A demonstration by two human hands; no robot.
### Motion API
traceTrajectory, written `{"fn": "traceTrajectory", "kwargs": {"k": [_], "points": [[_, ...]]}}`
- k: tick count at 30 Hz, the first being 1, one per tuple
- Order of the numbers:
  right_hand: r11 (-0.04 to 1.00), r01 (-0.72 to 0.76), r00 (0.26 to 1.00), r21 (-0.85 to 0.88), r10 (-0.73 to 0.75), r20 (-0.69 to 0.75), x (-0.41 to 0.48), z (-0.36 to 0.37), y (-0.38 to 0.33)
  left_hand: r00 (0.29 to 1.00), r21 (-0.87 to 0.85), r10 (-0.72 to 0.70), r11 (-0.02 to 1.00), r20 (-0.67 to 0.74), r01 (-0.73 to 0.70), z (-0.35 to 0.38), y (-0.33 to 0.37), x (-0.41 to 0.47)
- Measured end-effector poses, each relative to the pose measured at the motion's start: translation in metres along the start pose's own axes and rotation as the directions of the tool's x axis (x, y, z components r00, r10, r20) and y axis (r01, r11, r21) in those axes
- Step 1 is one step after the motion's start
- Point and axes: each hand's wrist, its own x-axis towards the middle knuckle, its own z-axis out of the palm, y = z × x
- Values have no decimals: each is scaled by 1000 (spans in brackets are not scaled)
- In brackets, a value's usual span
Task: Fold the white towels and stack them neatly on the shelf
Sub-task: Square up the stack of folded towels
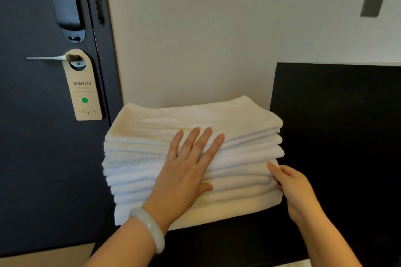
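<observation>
A tall stack of several folded white towels [230, 119] stands on a black shelf [249, 243] against a pale wall. My left hand [186, 169], with a pale bangle on its wrist, lies flat with spread straight fingers over the front of the stack, fingertips reaching the top towel. My right hand [293, 186] touches the stack's right side near the lower towels; its thumb lies on the front face and its fingers go behind the edge, out of sight.
A dark door [32, 147] stands at the left with a lever handle [45, 58] and a hanging door tag [83, 86]. A black panel [338, 115] rises to the right of the stack. A dark wall plate [372, 3] sits at upper right.
</observation>
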Motion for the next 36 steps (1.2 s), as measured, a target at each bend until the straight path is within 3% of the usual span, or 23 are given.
{"fn": "traceTrajectory", "kwargs": {"k": [4, 11, 17, 19, 21, 23, 25, 27, 29, 32, 34, 36], "points": [[1000, -3, 1000, 19, 2, 24, -5, -2, 1, 999, 19, -28, 999, -34, 29, -6, 7, -6], [987, -162, 982, 0, 162, 99, -23, 4, -5, 1000, 84, -2, 996, 24, 0, 0, 3, -26], [977, -203, 977, -57, 206, 55, -38, 18, -1, 995, 60, 20, 998, 100, -26, 1, -21, -22], [970, -193, 981, -149, 192, -20, -41, 17, -7, 994, 15, 46, 999, 97, -47, -2, -26, -26], [946, -30, 978, -321, -38, -204, -50, 10, -26, 996, -64, 80, 995, 37, -77, -14, -27, -28], [860, 317, 839, -399, -451, -305, -71, 9, -64, 997, -210, 0, 978, -72, -15, -36, -34, -20], [678, 611, 682, -409, -713, -163, -86, 22, -112, 972, -315, -185, 940, -145, 132, -59, -49, 2], [490, 735, 609, -469, -782, 137, -75, 49, -152, 946, -310, -322, 903, -32, 297, -76, -72, 33], [334, 754, 605, -566, -689, 399, -45, 78, -180, 898, -213, -348, 888, 270, 408, -79, -91, 63], [77, 608, 776, -790, -263, 572, 6, 106, -178, 750, -97, -292, 899, 593, 427, -57, -112, 80], [70, 551, 835, -832, -64, 547, 27, 108, -160, 654, -49, -299, 888, 695, 458, -37, -118, 78], [140, 538, 842, -831, -42, 538, 38, 104, -147, 613, -40, -305, 875, 729, 483, -25, -120, 75]]}}
